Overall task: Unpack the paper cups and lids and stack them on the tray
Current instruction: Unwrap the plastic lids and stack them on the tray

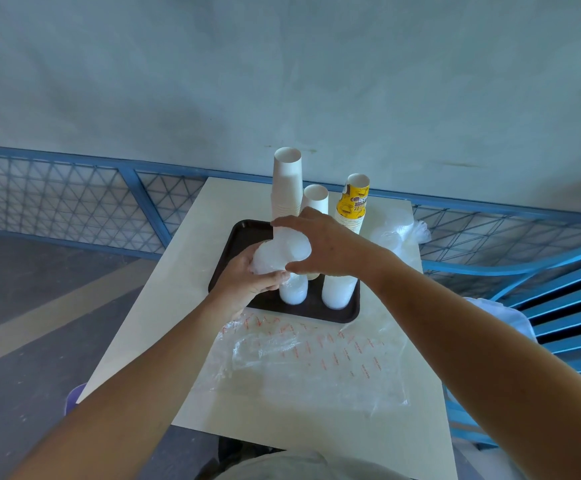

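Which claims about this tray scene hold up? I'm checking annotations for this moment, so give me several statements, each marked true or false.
1. The left hand and right hand both grip a stack of lids over the tray. True.
2. Every cup stack is plain white. False: the yellow cup stack is printed.
3. A clear plastic wrapper lies on the table, nearer the person than the tray. True.
4. The tray is bright blue. False: it is dark, nearly black.
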